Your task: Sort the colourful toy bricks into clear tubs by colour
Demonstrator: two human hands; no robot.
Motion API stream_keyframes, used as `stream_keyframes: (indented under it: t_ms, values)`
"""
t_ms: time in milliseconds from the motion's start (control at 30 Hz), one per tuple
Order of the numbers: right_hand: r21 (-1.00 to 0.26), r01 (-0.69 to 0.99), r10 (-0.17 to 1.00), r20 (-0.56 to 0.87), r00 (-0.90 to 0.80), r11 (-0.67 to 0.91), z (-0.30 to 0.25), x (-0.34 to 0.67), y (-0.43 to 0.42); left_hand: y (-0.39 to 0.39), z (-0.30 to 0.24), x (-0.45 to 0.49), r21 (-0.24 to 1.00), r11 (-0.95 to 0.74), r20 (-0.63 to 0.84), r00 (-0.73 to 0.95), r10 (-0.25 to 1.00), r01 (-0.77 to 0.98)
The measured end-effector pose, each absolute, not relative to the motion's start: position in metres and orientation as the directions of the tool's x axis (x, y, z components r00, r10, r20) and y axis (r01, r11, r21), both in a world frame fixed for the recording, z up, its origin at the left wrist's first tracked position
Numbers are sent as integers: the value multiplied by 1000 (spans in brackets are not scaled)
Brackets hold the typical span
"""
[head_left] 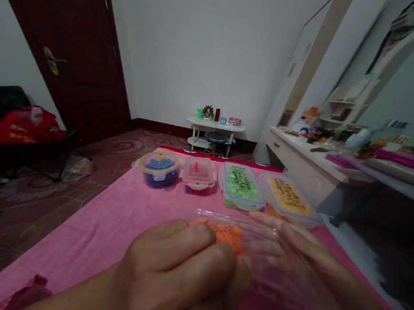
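Note:
My left hand [187,270] is closed, its fingers curled down over small orange pieces [227,235]. Whatever its fingertips grip is hidden behind the knuckles. The orange pieces lie in a clear plastic container [220,216] close in front of me. My right hand [293,247] grips that container from the right, with some fingers showing through the clear wall. Beyond stand a round blue box [160,176] with a yellow-rimmed lid, a small pink box [199,173], a box with green contents [242,184] and one with yellow-orange contents [288,195], in a row.
A pink cloth [115,229] covers the surface under the boxes. To the right is a white dresser [300,153] crowded with small items. A low white table [214,124] and a round stool [216,136] stand by the far wall. At left, a red bag [30,124] rests on a chair.

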State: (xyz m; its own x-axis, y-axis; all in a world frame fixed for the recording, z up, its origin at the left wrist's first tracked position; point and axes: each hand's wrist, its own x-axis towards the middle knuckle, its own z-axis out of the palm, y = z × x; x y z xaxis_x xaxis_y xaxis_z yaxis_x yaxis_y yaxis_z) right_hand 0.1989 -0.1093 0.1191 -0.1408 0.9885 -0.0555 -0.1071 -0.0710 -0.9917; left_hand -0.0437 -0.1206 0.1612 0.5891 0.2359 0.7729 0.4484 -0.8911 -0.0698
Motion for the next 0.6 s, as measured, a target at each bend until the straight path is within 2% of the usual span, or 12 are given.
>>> stream_keyframes:
  t_ms: [100,167,200,267,333,400,467,500,600]
  values:
    - [-989,-98,992,-106,-65,-112,104,209,-96,-115,141,-42,-91,-943,702,692,167,320]
    - [-991,-71,994,-110,-17,-111,87,217,-81,-104,118,-46,-31,-961,689,702,179,276]
    - [-993,-55,994,-108,-17,-109,79,221,-72,-96,106,-51,39,-955,715,659,232,294]
    - [-992,-33,991,-124,-41,-126,63,228,-56,-78,85,-62,246,-880,732,517,444,407]
    - [-988,-26,987,-150,-49,-152,53,230,-42,-59,69,-73,532,-670,597,332,730,517]
    - [-988,-7,987,-154,-37,-155,47,227,-31,-43,59,-80,772,-383,321,210,924,507]
    - [-991,40,992,-128,-18,-127,45,221,-24,-33,54,-83,891,-146,72,184,980,430]
    - [-992,69,994,-110,-10,-109,46,218,-22,-31,51,-83,919,-73,-2,190,982,387]
    - [-989,138,998,-58,12,-59,47,208,-19,-33,46,-81,967,8,-63,206,977,255]
